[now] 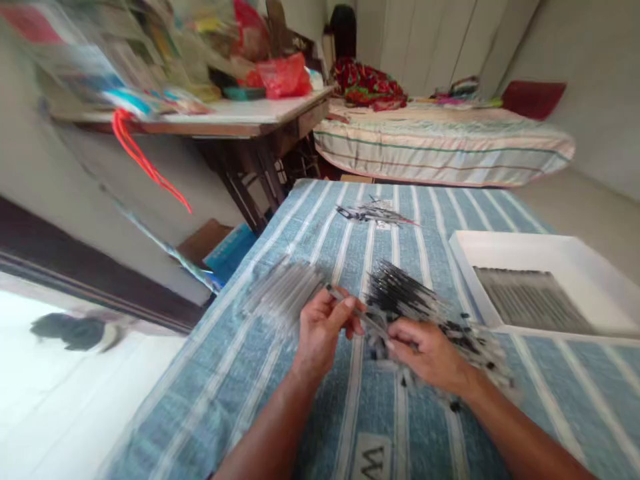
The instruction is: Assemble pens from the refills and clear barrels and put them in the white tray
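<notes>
Between my two hands is a slim pen [369, 318] with a translucent barrel and a dark upper end. My left hand [320, 330] pinches it near the upper end, thumb on top. The fingers of my right hand [427, 353] are closed on its lower end, whose tip they hide. Beside my left hand lies a pile of clear pen barrels [285, 297], blurred. Dark pen refills [397, 290] are bunched just beyond my right hand. Small clear and black pen parts [493, 363], perhaps caps, lie scattered around and partly under my right hand.
At right, a white box [590, 267] holds a row of pens [535, 300]. A few thin dark pieces [375, 213] lie farther back on the striped cloth [280, 427]. A cluttered desk [295, 110] stands back left, a bed [450, 147] behind.
</notes>
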Action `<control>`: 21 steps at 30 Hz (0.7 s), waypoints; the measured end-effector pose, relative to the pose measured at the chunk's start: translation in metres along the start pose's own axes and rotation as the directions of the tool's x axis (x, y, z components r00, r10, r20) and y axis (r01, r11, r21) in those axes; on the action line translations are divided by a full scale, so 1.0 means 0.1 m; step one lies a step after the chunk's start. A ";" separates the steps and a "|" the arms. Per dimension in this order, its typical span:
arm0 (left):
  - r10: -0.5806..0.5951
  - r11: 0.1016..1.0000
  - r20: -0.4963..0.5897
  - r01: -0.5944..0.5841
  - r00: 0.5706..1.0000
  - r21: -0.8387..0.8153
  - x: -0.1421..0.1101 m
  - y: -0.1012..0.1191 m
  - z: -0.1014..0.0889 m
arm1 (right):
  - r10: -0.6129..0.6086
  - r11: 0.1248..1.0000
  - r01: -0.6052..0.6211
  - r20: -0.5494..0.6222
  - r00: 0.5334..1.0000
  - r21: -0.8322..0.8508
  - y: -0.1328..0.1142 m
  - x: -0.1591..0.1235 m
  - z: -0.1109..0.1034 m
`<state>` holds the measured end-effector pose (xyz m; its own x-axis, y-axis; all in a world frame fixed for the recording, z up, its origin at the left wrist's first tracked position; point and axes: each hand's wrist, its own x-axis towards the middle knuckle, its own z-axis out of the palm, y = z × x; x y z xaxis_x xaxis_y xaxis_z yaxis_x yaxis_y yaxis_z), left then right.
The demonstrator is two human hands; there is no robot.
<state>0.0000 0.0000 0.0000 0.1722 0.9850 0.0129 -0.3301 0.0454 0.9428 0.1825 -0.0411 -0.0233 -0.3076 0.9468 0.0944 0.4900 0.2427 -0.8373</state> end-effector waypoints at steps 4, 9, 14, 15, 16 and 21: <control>-0.038 0.999 0.008 0.038 0.999 -0.017 0.02 0.00 -0.01 | 0.023 0.998 -0.022 -0.026 0.999 0.055 0.03 -0.03 0.02; -0.039 0.999 -0.004 0.039 0.999 -0.015 0.02 -0.01 0.01 | 0.025 0.997 -0.020 -0.067 0.997 0.076 0.06 -0.04 0.07; -0.057 0.998 -0.027 0.057 0.998 -0.031 0.01 -0.03 0.04 | -0.034 0.999 0.036 -0.129 0.991 0.009 0.05 -0.04 0.08; -0.062 0.997 -0.028 0.061 0.998 -0.036 0.02 -0.04 0.04 | -0.048 0.999 0.047 -0.138 0.989 -0.006 0.05 -0.05 0.08; -0.066 0.997 -0.031 0.065 0.997 -0.041 0.02 -0.04 0.04 | -0.060 0.998 0.058 -0.143 0.988 -0.019 0.05 -0.05 0.08; -0.076 0.996 -0.052 0.073 0.996 -0.048 0.00 -0.04 0.06 | -0.089 0.996 0.082 -0.170 0.982 -0.047 0.03 -0.05 0.09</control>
<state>0.0076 -0.0008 -0.0021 0.1486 0.9860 -0.0758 -0.3609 0.1254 0.9241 0.1778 -0.0473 -0.0309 -0.2071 0.9436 0.2582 0.5007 0.3289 -0.8007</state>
